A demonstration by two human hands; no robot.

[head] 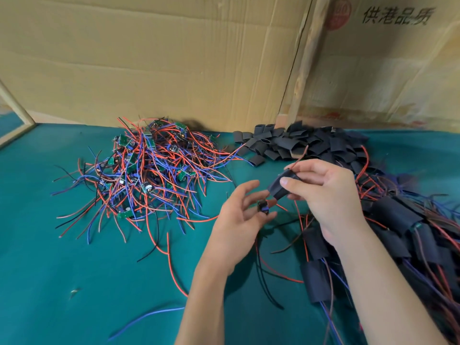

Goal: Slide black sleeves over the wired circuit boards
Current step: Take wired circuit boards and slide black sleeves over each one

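Note:
My right hand pinches a black sleeve between thumb and fingers, above the table. Red wires pass through the sleeve and stick out of its upper end. My left hand holds the small wired circuit board at its fingertips, just below the sleeve's lower opening. The board sits outside the sleeve. A tangled heap of bare wired boards with red, blue and black wires lies to the left. Empty black sleeves are piled at the back.
Sleeved boards with trailing wires lie heaped at the right. Cardboard walls stand behind the green table cloth. Loose wires, among them a blue one, lie near the front edge. A wooden frame is at the far left.

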